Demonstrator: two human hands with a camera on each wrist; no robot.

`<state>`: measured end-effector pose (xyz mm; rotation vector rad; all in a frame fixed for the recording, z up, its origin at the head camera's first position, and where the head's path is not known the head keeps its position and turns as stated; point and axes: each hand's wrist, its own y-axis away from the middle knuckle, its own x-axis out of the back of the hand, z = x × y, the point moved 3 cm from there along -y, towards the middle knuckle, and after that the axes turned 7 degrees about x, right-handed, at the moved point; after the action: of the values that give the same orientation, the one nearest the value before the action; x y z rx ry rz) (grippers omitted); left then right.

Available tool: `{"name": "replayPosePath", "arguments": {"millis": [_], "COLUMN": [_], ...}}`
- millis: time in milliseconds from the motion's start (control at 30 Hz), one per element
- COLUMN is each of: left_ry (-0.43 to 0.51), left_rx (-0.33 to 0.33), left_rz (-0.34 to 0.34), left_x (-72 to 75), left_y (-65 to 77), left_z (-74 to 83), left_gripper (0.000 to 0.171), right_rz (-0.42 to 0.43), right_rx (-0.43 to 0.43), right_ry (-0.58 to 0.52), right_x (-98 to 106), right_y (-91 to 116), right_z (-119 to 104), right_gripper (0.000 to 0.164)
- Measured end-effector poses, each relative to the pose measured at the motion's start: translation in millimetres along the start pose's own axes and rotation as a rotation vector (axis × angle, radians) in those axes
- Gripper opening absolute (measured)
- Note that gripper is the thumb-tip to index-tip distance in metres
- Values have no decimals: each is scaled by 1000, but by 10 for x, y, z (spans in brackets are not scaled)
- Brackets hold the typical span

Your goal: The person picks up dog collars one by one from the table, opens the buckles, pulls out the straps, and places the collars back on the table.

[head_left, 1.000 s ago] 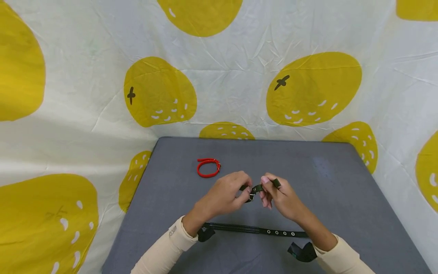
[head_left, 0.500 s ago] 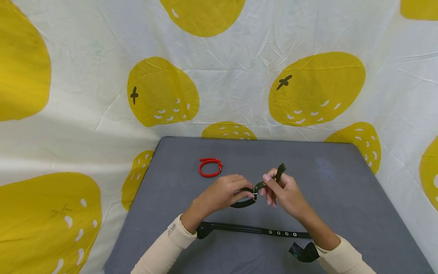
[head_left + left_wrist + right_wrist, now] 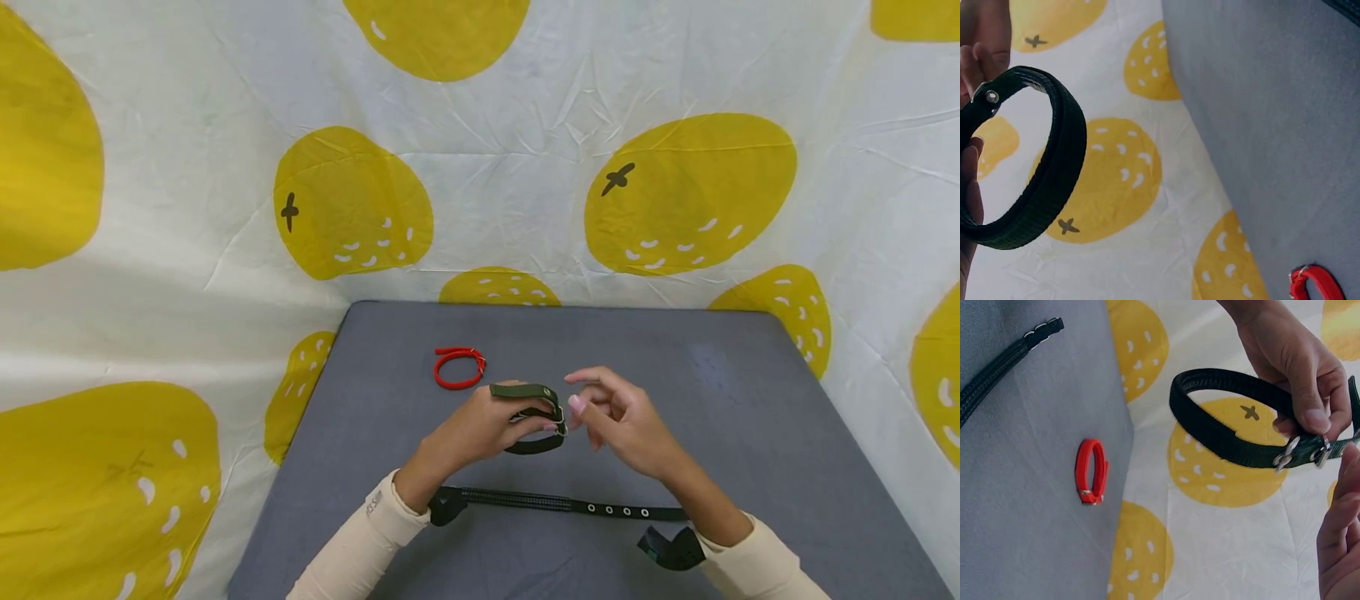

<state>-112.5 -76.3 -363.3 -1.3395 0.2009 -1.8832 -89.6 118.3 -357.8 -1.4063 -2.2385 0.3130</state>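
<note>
At the near edge, sleeves: two pale cuffs (image 3: 397, 507) come in from below, one on each arm, and a black band (image 3: 670, 550) shows at the right cuff.
Black strap: a long ribbed strap (image 3: 517, 499) lies flat across the table (image 3: 375, 367), on the near side of the hands; its row of metal eyelets (image 3: 609, 511) is toward the right, and that end passes behind the right forearm in the head view.
Left hand: this hand (image 3: 474, 427) grips the dark green collar (image 3: 534, 448) near its buckle, thumb on one side and fingers on the other.
Green collar: held up above the table between the strap and the red collar, it forms a round loop; its loose end (image 3: 522, 391) bends back over the top of the left hand.
Buckle: the silver buckle (image 3: 1322, 452) sits by the left fingertips, with a metal ring (image 3: 1286, 454) next to it.
Right hand: released, this hand (image 3: 628, 421) hangs just beside the buckle, forefinger reaching out and the other fingers loosely bent.
Red collar: beyond the left hand, a small red collar (image 3: 457, 385) lies looped on the table, its buckle on the right in the head view.
Backdrop: behind the table hangs a white cloth (image 3: 510, 208) printed with big yellow fruits (image 3: 352, 200).
</note>
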Motion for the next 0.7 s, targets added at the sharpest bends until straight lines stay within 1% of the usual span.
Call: {"name": "replayPosePath", "arguments": {"millis": [100,167,267,433,533,600,633,700], "left_ry": [72,122,195,255,290,302,313,342], "left_rx": [2,16,77,207,274,300,311,341], "left_rz": [18,19,10,15,50,66,71,58], "left_x": [10,17,32,54,62,63,63,61], "left_y": [1,3,9,30,41,40,39,40], "left_z": [-9,-17,-28,-35,-40,-44,-46,-45], "left_gripper": [17,17,18,18,20,21,21,22], "right_rz": [30,36,26,-19,-69,-98,-111,-124], "right_rx": [-50,-85,-126,-225,-255,-261,-249,-238], "right_ry": [33,54,53,36,-18,-101,-147,-229], "right_x": [19,23,24,11,-10,-31,-39,-54], "right_y": [33,59,95,141,156,159,156,152], "right_z": [49,90,144,215,233,240,242,247], "right_gripper": [19,15,14,17,22,25,26,26]}}
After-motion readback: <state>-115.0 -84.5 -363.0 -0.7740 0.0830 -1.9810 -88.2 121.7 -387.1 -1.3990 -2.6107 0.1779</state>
